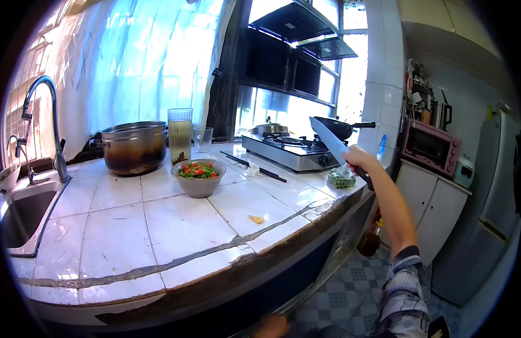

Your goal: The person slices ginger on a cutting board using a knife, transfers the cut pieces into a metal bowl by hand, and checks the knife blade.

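Left hand (270, 325) is held low before the table (116, 236), its grip impossible to tell; well apart from it, a kitchen knife (328, 138) is gripped by its handle in the right hand (359, 157), presumably so fingers are kept off the blade. Near that hand, bagged greens (341, 179) are kept together; chopped peppers (197, 170) are contained in a bowl (199, 187), likely against scattering. Beyond, a gas stove (294, 161) is set.

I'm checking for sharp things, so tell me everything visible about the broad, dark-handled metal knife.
The broad, dark-handled metal knife has a long, pale, shiny blade. The right hand grips it, blade slanting up and leftward in view, handle end showing below. It appears before the silver gas stove; no other contact is clear.
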Tool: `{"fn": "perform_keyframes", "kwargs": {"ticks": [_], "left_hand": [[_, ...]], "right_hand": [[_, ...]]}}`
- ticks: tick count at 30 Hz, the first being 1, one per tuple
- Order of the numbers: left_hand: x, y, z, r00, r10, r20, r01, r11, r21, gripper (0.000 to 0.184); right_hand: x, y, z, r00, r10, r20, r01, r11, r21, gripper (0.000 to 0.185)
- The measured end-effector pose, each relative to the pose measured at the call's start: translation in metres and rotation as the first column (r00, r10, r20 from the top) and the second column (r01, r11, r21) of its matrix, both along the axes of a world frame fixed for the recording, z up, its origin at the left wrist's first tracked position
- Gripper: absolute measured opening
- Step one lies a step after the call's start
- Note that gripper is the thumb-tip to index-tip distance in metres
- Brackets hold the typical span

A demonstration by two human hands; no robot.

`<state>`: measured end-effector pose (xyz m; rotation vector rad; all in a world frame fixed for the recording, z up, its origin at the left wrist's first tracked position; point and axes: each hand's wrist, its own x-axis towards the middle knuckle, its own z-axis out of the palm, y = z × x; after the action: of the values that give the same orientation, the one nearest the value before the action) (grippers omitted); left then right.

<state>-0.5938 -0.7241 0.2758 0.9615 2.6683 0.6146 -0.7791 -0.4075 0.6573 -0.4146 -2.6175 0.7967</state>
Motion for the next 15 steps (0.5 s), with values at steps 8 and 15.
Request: {"fn": "perform_keyframes", "kwargs": {"ticks": [8,15], "left_hand": [[-0.012,0.001,0.001,0.995,-0.091,-0.03,0.088,0.992,-0.092,0.039],[-0.008,0.006,-0.003,0.994,0.07,-0.079,-0.062,0.993,0.099,0.017]], "right_hand": [[-0.066,-0.05,-0.036,0.976,0.21,-0.059,-0.217,0.95,-0.225,0.03],[0.074,0.004,-0.005,0.99,-0.01,0.137,-0.022,0.973,0.23,0.03]]}}
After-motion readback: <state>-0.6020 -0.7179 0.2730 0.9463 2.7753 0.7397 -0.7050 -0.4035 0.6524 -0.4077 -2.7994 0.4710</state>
